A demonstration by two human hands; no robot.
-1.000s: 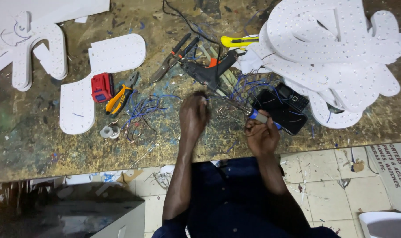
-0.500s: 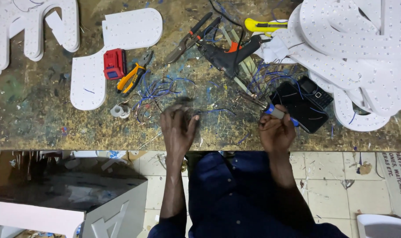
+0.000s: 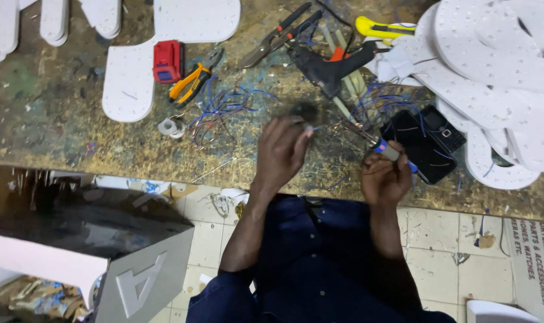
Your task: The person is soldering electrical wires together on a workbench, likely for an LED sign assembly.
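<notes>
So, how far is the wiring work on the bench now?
Done, it seems: a stack of white perforated panels lies at the bench's right end. In hand: the right hand holds a soldering iron, and the left hand pinches something small, too blurred to name. Left: loose blue wires lie on the bench, and another white panel lies apart.

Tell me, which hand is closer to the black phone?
Right. The right hand sits just left of the phone, holding a pen-like tool beside its edge. The left hand is farther left, past the right hand, over the bench.
</notes>
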